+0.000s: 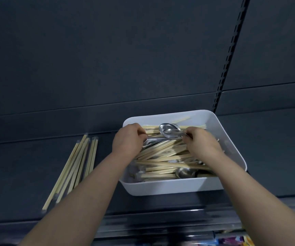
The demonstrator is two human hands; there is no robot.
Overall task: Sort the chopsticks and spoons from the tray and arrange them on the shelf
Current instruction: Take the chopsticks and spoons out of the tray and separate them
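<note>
One spoon in right grip

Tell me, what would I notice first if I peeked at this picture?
Probably the white tray in the middle, on the dark shelf, heaped with pale chopsticks and shiny spoons. The left hand and right hand both reach into its far end, fingers curled around spoon handles. Left of the tray, more chopsticks lie side by side on the shelf.

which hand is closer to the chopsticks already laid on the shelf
Left. The left hand is at the tray's left edge, just right of the shelf chopsticks; the right hand is farther right, over the tray's middle.
</note>
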